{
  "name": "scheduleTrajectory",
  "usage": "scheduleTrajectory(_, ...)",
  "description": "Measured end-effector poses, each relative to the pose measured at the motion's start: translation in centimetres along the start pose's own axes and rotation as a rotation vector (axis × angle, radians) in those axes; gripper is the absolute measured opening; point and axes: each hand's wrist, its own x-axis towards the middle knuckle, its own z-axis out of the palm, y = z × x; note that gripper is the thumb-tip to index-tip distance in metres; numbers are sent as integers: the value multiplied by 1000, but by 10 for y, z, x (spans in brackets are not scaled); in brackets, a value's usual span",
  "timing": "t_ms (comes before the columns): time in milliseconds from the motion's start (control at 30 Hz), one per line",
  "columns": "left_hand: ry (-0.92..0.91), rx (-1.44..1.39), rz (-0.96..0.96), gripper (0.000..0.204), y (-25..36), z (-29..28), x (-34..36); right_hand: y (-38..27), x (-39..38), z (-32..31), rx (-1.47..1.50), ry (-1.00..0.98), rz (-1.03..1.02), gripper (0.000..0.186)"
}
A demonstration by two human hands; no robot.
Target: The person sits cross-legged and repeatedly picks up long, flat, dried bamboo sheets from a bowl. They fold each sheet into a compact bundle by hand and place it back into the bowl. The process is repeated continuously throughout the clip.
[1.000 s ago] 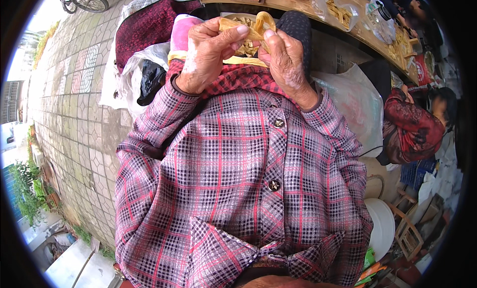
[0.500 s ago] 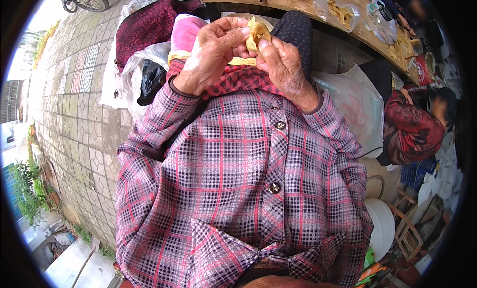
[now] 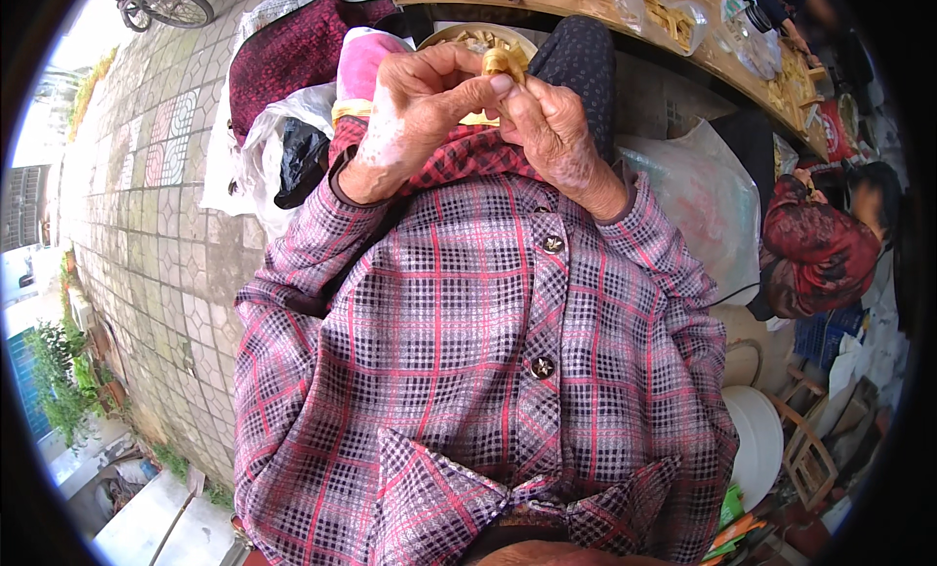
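A yellowish, ribbon-like strip [image 3: 507,60], folded into a small loop, sits between my two hands above my lap. Its material is hard to tell. My left hand [image 3: 427,100] pinches its lower end between thumb and fingers. My right hand [image 3: 554,127] is closed on the same end, thumb and fingertips meeting those of the left. Just behind my hands is a round basin [image 3: 439,39] with pale yellow pieces in it, partly hidden by my fingers. A red-and-black checked cloth [image 3: 459,162] covers my lap.
A long wooden table [image 3: 625,8] runs along the far side, with a clear plastic bag [image 3: 695,24] of yellow strips on it. To the right sits a person in dark red [image 3: 815,244]. White and black bags [image 3: 303,161] lie at my left, and a white lid [image 3: 752,434] stands lower right.
The strip has gone from an open, hollow shape to a tighter loop standing above my fingertips. My hands have drawn closer together, and more of the basin shows.
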Motion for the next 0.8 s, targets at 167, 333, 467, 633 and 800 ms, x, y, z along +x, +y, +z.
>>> scheduleTrajectory(167, 30, 24, 11, 14, 1, 3, -2, -1, 1, 2, -36, -3, 7, 23)
scheduleTrajectory(333, 36, -209, -76, 15, 0, 4, -3, -12, 1, 1, -261, -29, -143, 20)
scheduleTrajectory(467, 91, -405, -152, 12, 6, 8, -6, -19, 0, 2, -435, -36, -279, 16)
scheduleTrajectory(633, 89, -650, -317, 10, 17, 13, -11, -20, -5, 4, -364, -59, -256, 12)
scheduleTrajectory(800, 83, -613, -295, 12, 22, 16, -13, -19, 1, -4, -644, 14, -621, 25)
